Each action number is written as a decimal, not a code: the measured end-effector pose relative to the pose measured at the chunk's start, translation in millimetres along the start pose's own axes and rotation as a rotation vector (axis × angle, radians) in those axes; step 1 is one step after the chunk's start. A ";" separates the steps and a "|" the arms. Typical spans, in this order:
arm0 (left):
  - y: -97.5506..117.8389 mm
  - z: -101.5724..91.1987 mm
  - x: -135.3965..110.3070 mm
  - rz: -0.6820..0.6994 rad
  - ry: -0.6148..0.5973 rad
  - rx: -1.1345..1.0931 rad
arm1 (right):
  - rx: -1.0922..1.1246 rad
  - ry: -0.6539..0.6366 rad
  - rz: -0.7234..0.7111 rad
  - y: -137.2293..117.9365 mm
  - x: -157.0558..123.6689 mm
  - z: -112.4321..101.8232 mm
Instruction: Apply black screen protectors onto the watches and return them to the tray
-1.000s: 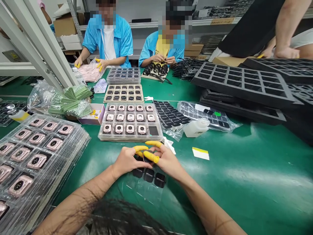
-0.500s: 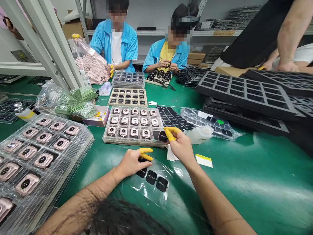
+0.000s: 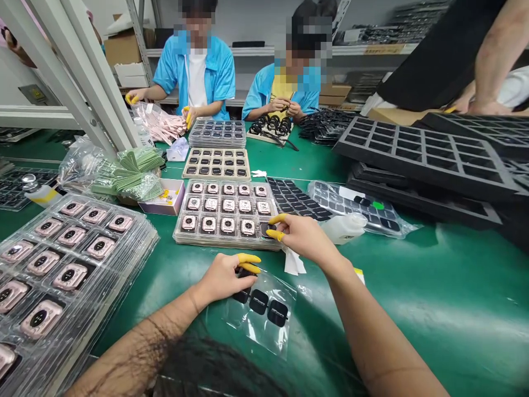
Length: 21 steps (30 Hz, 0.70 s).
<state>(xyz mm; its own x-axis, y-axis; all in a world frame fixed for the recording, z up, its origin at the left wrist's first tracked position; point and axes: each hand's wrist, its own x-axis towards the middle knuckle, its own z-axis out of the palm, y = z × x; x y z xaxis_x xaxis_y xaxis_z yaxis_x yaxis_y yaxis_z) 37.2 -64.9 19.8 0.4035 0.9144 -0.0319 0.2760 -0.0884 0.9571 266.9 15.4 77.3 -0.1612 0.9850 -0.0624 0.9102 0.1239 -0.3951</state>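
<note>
My left hand, with yellow finger cots, pinches the upper left edge of a clear film sheet against the green table. On the sheet are black rounded-square stickers with white lettering, one partly under my fingers. My right hand also wears yellow cots. Its thumb and finger grip a black square watch piece at the front right compartment of a clear tray; my fingers partly hide it. The tray's other compartments hold pink watch cases, backs up.
A tall stack of clear trays with pink watches stands at left. Beyond my right hand lie a white bottle, a black sticker sheet and black foam trays. Green straps lie bagged behind. Two co-workers in blue sit opposite; another person's arm is at right.
My right hand has moved slightly left, bringing the black watch piece to the tray's front right compartment. My left hand stays on the film. A co-worker opposite has lowered the bag of pink straps.
</note>
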 end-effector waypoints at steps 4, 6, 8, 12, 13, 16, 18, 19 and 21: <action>-0.3 -0.7 0.9 -0.027 -0.010 -0.006 | -0.073 0.011 0.026 -6.2 2.2 -0.6; -0.8 -0.6 1.0 -0.020 -0.013 -0.010 | -0.102 0.000 -0.015 -8.0 3.1 -0.8; -1.2 -0.2 1.0 -0.010 -0.010 -0.013 | -0.082 0.015 -0.046 -7.7 4.3 -1.8; -1.7 0.5 1.3 -0.003 0.000 -0.006 | -0.022 0.030 0.082 -5.9 8.0 -3.3; -1.8 0.5 1.4 -0.002 0.000 -0.005 | -0.016 0.021 0.123 -6.0 8.9 -3.1; -2.0 0.2 1.8 -0.001 -0.001 -0.004 | -0.027 0.036 0.185 -6.7 9.7 -1.8; -2.1 -0.1 2.0 -0.001 -0.003 0.002 | -0.055 0.050 0.180 -6.3 8.3 -1.7; -2.2 -0.2 2.1 0.000 -0.005 0.008 | -0.074 0.055 0.164 -5.8 7.2 -2.2; -2.3 -0.3 2.1 0.005 -0.009 0.023 | -0.108 0.059 0.142 -4.7 4.5 -4.5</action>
<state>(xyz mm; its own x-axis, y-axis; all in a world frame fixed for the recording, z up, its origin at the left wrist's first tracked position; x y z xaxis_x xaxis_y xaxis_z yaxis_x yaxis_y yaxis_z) 37.2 -62.6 17.6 0.4131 0.9102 -0.0301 0.2937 -0.1019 0.9505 263.7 19.8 83.0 -0.0080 0.9984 -0.0558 0.9584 -0.0082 -0.2854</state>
